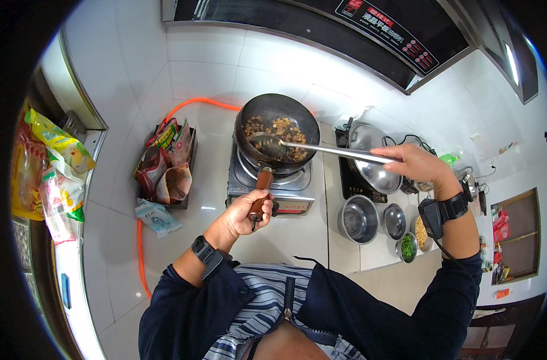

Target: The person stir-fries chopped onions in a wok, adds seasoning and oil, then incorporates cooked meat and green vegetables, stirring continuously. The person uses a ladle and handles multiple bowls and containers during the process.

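My left hand (248, 210) grips the brown wooden handle (264, 181) of a dark wok (278, 105). The wok is over a gas stove (296, 193) and tilts towards the back wall. Small browned, diced pieces of food (287, 130) lie across its bottom. My right hand (415, 164) is closed around the far end of a long metal ladle (336, 150). The bowl of the ladle (268, 145) rests among the food at the wok's near left; what is beneath it is hidden.
Left of the stove stands a dark bin of seasoning packets (165, 166), a blue-white packet (157, 218) before it. An orange hose (140, 252) runs behind. To the right are a black induction cooker (345, 180), a metal basin (359, 219), a bowl of chopped greens (407, 247) and a range hood (300, 31) overhead.
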Tool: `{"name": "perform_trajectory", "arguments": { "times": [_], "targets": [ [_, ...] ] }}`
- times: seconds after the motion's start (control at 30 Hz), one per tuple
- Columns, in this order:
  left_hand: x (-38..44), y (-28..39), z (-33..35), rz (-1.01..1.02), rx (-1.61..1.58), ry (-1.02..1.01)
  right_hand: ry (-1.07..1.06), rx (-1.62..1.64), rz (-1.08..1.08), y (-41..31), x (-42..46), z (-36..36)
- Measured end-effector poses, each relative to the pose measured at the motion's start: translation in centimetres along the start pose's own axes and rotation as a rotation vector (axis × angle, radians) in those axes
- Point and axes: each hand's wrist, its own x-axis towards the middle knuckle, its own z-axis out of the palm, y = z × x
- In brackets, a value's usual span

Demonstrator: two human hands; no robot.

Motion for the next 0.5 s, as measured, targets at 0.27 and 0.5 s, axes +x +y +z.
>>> {"name": "perform_trajectory", "arguments": {
  "times": [0.27, 0.5],
  "targets": [
    [0.1, 0.0, 0.5, 0.0, 0.013, 0.025, 0.472, 0.003, -0.186, 3.8, 3.7, 6.0],
    [-0.3, -0.1, 1.0, 0.031, 0.048, 0.073, 0.498, -0.285, 0.105, 1.8, 8.5, 7.5]
  ]
}}
